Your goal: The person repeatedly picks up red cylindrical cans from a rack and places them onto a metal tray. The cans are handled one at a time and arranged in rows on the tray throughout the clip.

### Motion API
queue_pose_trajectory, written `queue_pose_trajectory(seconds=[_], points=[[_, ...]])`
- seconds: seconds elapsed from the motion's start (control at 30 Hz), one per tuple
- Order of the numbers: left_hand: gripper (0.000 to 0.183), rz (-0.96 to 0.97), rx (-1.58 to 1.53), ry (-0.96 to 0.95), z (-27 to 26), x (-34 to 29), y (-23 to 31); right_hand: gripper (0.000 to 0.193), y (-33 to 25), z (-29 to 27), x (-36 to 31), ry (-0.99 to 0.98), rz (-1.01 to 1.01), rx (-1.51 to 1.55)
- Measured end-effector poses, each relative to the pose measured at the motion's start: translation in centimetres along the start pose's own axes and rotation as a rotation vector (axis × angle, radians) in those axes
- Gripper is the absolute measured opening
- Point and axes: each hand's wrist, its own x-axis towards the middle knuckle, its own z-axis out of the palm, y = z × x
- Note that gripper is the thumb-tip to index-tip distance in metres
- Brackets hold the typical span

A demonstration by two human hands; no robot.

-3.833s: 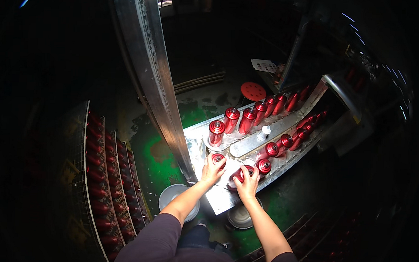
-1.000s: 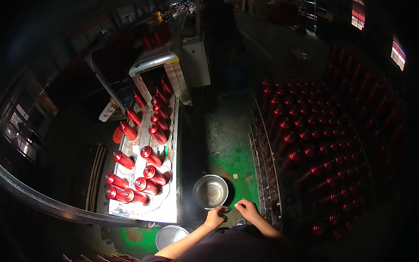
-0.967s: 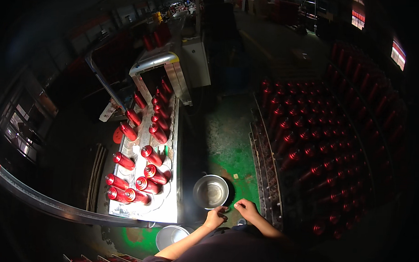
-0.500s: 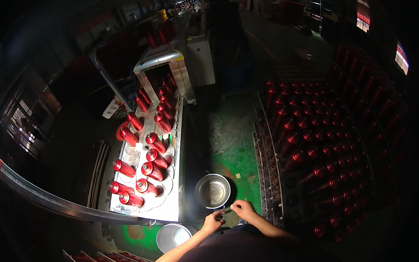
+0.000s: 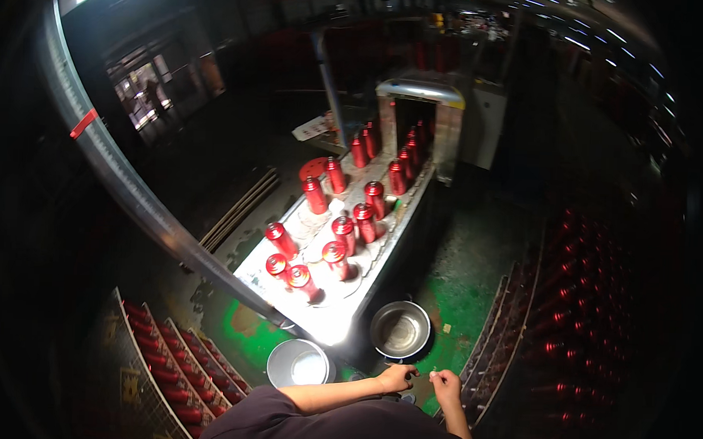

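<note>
My left hand [image 5: 397, 378] hangs low in front of me with its fingers curled; anything it holds is too small to make out. A short gap to its right, my right hand [image 5: 446, 387] is raised with thumb and fingers pinched together, and what lies in the pinch cannot be seen. Just beyond both hands, a round metal pot [image 5: 400, 330] stands on the floor. A pale bucket [image 5: 300, 363] is beside my left forearm. Red metallic bottles [image 5: 335, 258] with stepped, ringed tops stand in rows on the brightly lit conveyor table [image 5: 328, 321], touched by neither hand.
The conveyor leads into a metal tunnel housing [image 5: 422, 91]. Racks of red bottles [image 5: 588, 328] fill the right side; more bottle racks [image 5: 165, 360] stand at lower left. A curved metal rail [image 5: 151, 201] crosses the left. Green paint [image 5: 465, 289] marks the floor.
The view has swung left, so the conveyor and pot appear farther right. My hands were close together with something thin seeming to lie between them; now they are apart.
</note>
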Motion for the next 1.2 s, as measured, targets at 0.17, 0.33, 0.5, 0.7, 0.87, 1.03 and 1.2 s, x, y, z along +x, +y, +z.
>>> queue_pose_trajectory(seconds=[0.17, 0.33, 0.5, 0.7, 0.87, 1.03, 1.2], points=[[0.044, -0.093, -0.038, 0.048, 0.2, 0.3, 0.9, 0.026, 0.9, -0.7, 0.9, -0.077, 0.013, 0.049], [0.042, -0.214, -0.043, 0.038, 0.9, -1.0, 0.4, 0.018, 4.0, 0.0, 2.0, -0.165, 0.066, -0.01], [0.042, -0.243, -0.063, 0.065, 1.4, -0.5, -0.7, 0.005, 4.9, 1.3, 4.7, -0.192, 0.031, 0.143], [0.044, -0.198, -0.049, 0.116, 1.2, 0.0, -1.1, 0.018, 3.2, 1.6, 6.5, -0.287, 0.061, 0.116], [0.044, -0.265, -0.056, 0.056, 0.4, 0.1, -0.2, 0.017, 2.1, 1.4, 6.5, -0.297, 0.108, 0.084], [0.043, -0.208, -0.022, 0.042, 1.2, 0.5, -1.9, 0.013, 2.9, 1.5, 5.7, -0.292, 0.099, 0.088], [0.043, -0.19, -0.061, -0.008, -1.6, -0.4, 0.2, 0.014, 2.0, 2.9, 4.4, -0.221, 0.071, -0.014]])
